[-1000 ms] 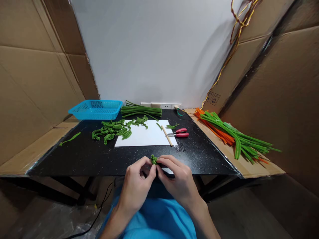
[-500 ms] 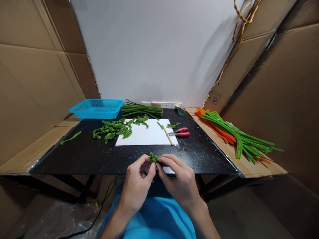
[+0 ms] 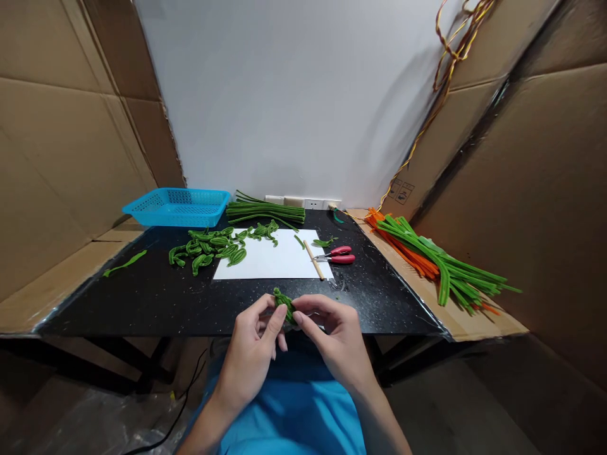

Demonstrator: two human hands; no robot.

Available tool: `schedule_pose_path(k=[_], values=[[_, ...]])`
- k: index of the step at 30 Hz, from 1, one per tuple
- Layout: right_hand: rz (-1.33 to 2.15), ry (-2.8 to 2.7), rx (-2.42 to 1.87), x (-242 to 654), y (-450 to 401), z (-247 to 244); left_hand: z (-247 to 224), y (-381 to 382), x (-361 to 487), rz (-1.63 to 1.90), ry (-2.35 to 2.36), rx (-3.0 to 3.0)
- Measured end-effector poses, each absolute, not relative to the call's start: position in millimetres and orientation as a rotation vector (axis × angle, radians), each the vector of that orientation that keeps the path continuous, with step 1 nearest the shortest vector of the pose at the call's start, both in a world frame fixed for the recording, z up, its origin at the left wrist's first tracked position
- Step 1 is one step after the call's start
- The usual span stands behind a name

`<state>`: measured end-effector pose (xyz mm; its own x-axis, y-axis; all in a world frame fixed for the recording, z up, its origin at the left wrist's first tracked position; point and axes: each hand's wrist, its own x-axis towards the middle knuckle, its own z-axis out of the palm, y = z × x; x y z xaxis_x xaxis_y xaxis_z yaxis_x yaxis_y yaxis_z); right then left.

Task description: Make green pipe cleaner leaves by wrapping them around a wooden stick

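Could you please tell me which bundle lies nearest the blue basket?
The dark green bundle, beside the basket; the bright green bundle and orange bundle lie far right.

Can pass low over the table's (image 3: 137, 306) near left and over the bare middle of the paper (image 3: 279, 258). Meets loops (image 3: 203, 246) on the paper's left — stick (image 3: 313, 259) and pliers (image 3: 342, 255) on its right. Comes up behind against basket (image 3: 177, 208) and stems (image 3: 265, 210); at the near edge, against left hand (image 3: 253, 354), green piece (image 3: 283, 306) and right hand (image 3: 334, 338).
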<state>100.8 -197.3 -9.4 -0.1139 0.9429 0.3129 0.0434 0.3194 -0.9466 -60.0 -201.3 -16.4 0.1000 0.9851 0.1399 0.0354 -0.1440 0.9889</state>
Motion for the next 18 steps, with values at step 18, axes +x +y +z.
schedule_pose_path(k=[18], values=[[1.249,-1.284,-0.885,101.7,-189.2,-16.4,-17.0,-196.4,-61.7,1.246,1.069,1.283]])
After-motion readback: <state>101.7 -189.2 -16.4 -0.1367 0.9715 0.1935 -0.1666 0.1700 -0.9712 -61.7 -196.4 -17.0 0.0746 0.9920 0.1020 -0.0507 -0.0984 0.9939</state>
